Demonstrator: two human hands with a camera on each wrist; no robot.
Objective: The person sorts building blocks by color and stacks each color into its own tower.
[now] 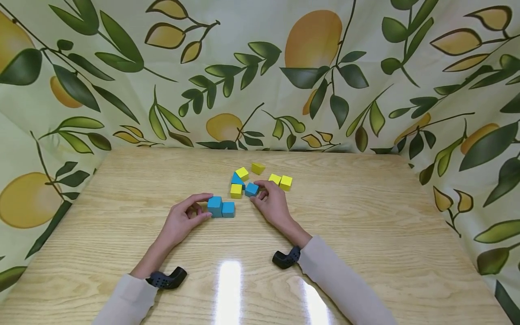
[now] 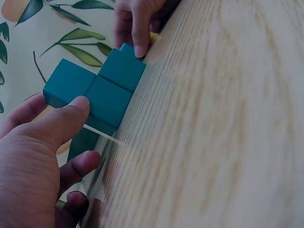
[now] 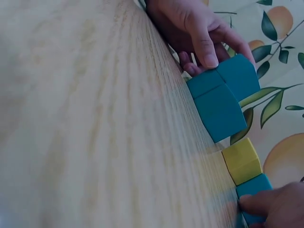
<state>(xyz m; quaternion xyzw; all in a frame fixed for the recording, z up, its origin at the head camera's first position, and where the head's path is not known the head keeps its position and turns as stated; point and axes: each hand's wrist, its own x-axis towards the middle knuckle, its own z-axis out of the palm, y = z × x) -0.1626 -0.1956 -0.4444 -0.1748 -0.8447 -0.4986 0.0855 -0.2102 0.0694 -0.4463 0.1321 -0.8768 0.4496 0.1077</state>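
Observation:
My left hand (image 1: 183, 219) pinches a blue cube (image 2: 69, 80) between thumb and index finger. This cube sits on top of a second blue cube (image 2: 109, 100). A third blue cube (image 1: 228, 209) stands on the table touching the lower one's right side. Farther right, my right hand (image 1: 273, 203) pinches another blue cube (image 1: 252, 189) by its sides at table level. Just left of that cube is a yellow cube (image 1: 236, 191). Behind them lies a blue triangular block (image 1: 237, 179), partly hidden by the yellow cube.
Another yellow cube (image 1: 242, 174) and a yellow triangular block (image 1: 257, 168) lie toward the back. Two yellow cubes (image 1: 286, 183) stand beyond my right hand. The wooden table (image 1: 365, 203) ends at a fruit-patterned cloth (image 1: 252, 90). Both wrists wear dark devices (image 1: 166, 278).

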